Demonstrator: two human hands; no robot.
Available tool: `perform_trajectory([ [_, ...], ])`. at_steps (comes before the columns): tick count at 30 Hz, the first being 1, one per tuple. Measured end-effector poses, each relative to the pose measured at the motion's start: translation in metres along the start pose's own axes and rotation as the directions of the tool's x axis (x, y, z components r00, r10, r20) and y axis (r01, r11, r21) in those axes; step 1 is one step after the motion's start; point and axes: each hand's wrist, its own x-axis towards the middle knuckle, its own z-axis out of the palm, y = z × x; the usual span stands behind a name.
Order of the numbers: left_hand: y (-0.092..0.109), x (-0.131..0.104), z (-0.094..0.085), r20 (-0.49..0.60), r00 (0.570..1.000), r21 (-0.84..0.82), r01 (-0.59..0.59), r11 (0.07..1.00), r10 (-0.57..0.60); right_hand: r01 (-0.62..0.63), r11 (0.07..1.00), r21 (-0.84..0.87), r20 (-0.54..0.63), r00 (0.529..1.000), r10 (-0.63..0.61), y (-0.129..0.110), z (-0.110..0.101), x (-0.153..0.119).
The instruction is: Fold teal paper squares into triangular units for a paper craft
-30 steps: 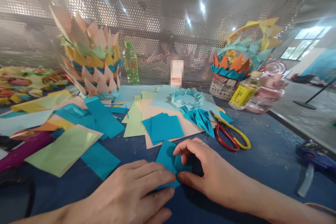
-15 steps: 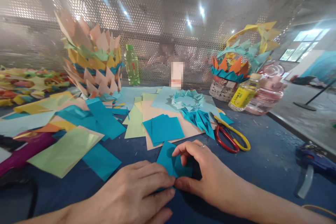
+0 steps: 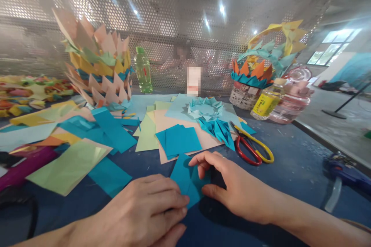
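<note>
Where the two hands come close, at the bottom middle of the frame, one blue paper (image 3: 181,171) lies on the dark blue table (image 3: 290,170). It has a fold line on it, and its right part is in shade. The left hand (image 3: 147,206) rests over the lower left of it and hides that part, so I cannot tell if the fingers pinch it. The right hand (image 3: 224,181) is curled loosely at the paper's right side, with a gap between thumb and pointing finger.

Just above, in the middle, is a small blue stack (image 3: 182,142); its sheets are too close to count. One pale blue paper ring (image 3: 193,112) sits higher up, with folded blue pieces (image 3: 218,131) just below it. One pair of scissors (image 3: 255,146), red and yellow, lies right of them.

One pale green paper (image 3: 71,168) is at the lower left. Two glue guns are there, a purple one (image 3: 31,164) at the left edge and a blue one (image 3: 349,173) at the right edge. Farther back are one green bottle (image 3: 144,71), one yellow-label bottle (image 3: 266,102), one pink jug (image 3: 294,102), one basket (image 3: 245,96) and, upper left, one tall spiky paper tower (image 3: 101,85)
</note>
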Motion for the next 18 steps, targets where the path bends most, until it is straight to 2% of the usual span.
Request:
perform_trajectory([
  [7,-0.006,0.0,-0.003,-0.004,0.996,-0.008,-0.085,0.996,0.085,0.013,1.0,-0.027,0.034,0.999,-0.012,-0.002,-0.005,-0.001],
  [10,-0.004,-0.001,-0.004,0.037,0.997,0.008,-0.064,0.998,0.064,0.036,0.999,-0.033,0.043,0.998,-0.035,-0.002,-0.006,-0.001],
  [14,-0.001,-0.001,-0.001,0.09,0.996,0.057,-0.01,0.998,0.005,0.039,0.998,-0.054,-0.026,0.999,-0.04,-0.003,0.002,0.0],
  [18,-0.002,0.0,0.001,0.116,0.993,0.05,0.003,0.999,-0.009,-0.017,0.995,-0.098,-0.096,0.995,0.007,-0.005,0.013,0.001],
])
